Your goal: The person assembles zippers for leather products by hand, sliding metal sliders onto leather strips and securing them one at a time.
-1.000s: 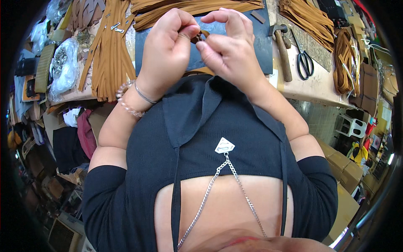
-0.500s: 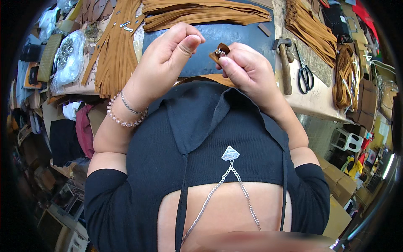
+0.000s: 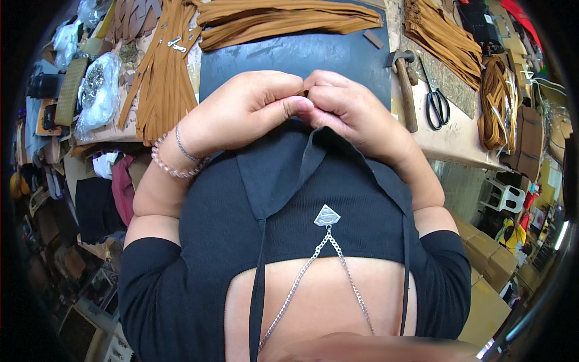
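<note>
**Inspector A:** Position of the hands?

**Inspector B:** Centre of the frame, upper half. The left hand (image 3: 250, 108) and the right hand (image 3: 353, 111) meet fingertip to fingertip over the dark grey mat (image 3: 289, 57). Both are curled closed, pinching a small brown piece (image 3: 301, 93) between them. Only a sliver of it shows at the point of contact; its shape cannot be determined.

**Inspector A:** Anything on the wrists?

**Inspector B:** A pink bead bracelet (image 3: 166, 166) and a thin metal bangle (image 3: 184, 148) on the left wrist.

**Inspector A:** Surroundings?

**Inspector B:** Tan leather strips (image 3: 283, 18) lie bundled along the top edge of the mat, with more tan strips (image 3: 160, 72) hanging at upper left. Right of the mat, a hammer (image 3: 405, 90) lies on the workbench (image 3: 452, 139), and black-handled scissors (image 3: 437, 102) just beside it. A further pile of tan straps (image 3: 443, 39) occupies the upper right. A clear plastic bag (image 3: 99, 96) sits at far left.
</note>
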Demonstrator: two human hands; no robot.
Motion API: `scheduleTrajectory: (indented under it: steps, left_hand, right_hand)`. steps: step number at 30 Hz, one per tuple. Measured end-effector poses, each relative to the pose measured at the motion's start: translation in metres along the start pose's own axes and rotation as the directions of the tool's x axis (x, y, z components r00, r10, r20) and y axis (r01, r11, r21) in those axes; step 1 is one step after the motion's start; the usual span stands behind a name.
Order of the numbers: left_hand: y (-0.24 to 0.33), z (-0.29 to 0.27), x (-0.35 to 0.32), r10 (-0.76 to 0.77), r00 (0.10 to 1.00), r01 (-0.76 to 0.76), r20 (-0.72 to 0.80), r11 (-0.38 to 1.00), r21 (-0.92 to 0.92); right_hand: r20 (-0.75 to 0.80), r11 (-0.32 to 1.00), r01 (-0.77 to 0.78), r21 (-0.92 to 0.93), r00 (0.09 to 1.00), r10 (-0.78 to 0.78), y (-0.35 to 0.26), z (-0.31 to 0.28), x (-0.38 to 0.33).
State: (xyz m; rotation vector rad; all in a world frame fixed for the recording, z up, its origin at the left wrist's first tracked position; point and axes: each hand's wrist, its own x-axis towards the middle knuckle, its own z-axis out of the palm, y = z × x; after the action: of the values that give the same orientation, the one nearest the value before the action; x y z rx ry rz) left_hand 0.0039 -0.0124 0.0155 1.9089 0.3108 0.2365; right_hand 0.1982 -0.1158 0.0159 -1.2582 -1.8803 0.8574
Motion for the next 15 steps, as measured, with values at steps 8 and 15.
scheduleTrajectory:
  steps: [8,15]
  left_hand:
    - [-0.018,0.004,-0.011,-0.236,0.971,0.24,0.051,0.921,-0.308]
    - [-0.015,0.013,-0.013,-0.078,0.993,0.051,-0.09,0.962,-0.269]
  right_hand:
    - [-0.007,0.991,-0.082,0.105,0.997,0.083,0.009,0.007,0.001]
    - [-0.093,1.0,0.003,0.005,0.996,-0.003,0.007,0.01,-0.002]
